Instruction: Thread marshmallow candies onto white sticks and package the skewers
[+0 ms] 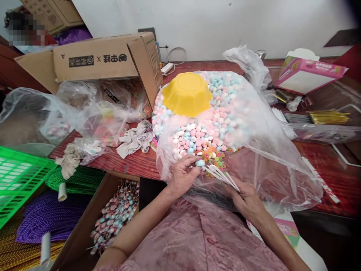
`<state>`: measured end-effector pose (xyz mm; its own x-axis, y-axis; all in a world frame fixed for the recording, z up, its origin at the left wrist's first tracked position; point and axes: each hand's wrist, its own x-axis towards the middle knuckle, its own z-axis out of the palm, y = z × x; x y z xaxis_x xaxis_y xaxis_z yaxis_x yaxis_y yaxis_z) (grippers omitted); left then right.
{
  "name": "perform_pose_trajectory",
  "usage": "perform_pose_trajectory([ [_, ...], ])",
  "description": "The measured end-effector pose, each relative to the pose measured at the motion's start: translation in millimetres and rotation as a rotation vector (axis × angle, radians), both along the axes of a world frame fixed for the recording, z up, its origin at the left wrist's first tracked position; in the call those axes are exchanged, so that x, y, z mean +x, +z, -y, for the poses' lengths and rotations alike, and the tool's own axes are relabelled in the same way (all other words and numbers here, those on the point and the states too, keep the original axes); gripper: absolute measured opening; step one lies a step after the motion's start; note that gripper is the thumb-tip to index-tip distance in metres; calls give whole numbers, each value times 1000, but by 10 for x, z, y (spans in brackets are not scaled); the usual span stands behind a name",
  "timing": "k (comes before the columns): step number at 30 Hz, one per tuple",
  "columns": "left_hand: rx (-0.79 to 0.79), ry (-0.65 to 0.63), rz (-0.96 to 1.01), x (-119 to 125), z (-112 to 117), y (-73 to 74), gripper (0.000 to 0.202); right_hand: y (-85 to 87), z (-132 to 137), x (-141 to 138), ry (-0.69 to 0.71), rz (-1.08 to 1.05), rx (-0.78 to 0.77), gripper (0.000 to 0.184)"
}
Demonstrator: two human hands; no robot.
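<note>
My left hand (pixel 183 175) is closed, pinching a light blue marshmallow (pixel 200 163) between thumb and fingertips. My right hand (pixel 244 196) grips several thin white sticks (pixel 222 176), whose far ends point at the marshmallow; I cannot tell whether a stick goes into it. Just beyond both hands, a large clear plastic bag (pixel 273 169) lies spread on the table. In it is a heap of pink, white and blue marshmallows (pixel 194 133), with small coloured gummy rings (pixel 216 156) at its near edge. A yellow scalloped bowl (pixel 187 94) rests upside down on the heap.
A cardboard box (pixel 98 60) lies at the back left, by crumpled cloths (pixel 137 139). Below the table edge, another box (pixel 76 226) holds many sticks with sweets. A green basket (pixel 22 177) is at far left. A pink carton (pixel 310 75) and gold ties (pixel 328 117) are at right.
</note>
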<state>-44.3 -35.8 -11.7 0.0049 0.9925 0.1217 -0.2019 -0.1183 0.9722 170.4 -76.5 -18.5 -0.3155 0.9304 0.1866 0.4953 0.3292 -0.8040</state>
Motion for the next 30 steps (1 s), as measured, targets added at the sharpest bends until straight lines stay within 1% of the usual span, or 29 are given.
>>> perform_pose_trajectory([
  [2, 75, 24, -109, -9, -1, -32, 25, 16, 32, -30, 12, -4, -8, 30],
  [4, 193, 62, -272, -21, 5, -46, 26, 41, 63, -70, 6, -9, -20, 31],
  [6, 331, 93, -438, -30, 13, -43, 29, 63, 89, -111, -19, -24, -40, 32],
  [8, 425, 104, -531, -29, 20, -36, 29, 69, 105, -148, -46, -57, -56, 30],
  [10, 425, 105, -506, -15, 26, -35, 26, 55, 112, -180, -81, -105, -68, 25],
  [12, 352, 86, -377, 9, 31, -41, 22, 24, 113, -214, -136, -168, -84, 23],
  [15, 246, 38, -185, 50, 37, -48, 19, -21, 118, -280, -228, -271, -123, 32],
  [18, 238, 34, -143, 81, 47, -45, 18, -44, 140, -369, -302, -364, -159, 36],
  [20, 278, 64, -190, 101, 66, -43, 18, -53, 164, -433, -343, -408, -170, 35],
  [23, 400, 90, -350, 142, 119, -47, 21, -65, 182, -502, -338, -408, -153, 30],
  [24, 447, 70, -406, 159, 139, -49, 23, -67, 175, -503, -332, -397, -139, 27],
  [26, 529, -17, -501, 193, 161, -47, 28, -68, 132, -447, -336, -367, -114, 22],
  [28, 581, -126, -583, 226, 139, -27, 33, -73, 55, -298, -387, -333, -88, 19],
  [30, 591, -182, -667, 271, 65, 10, 33, -91, -33, -78, -466, -297, -86, 18],
])
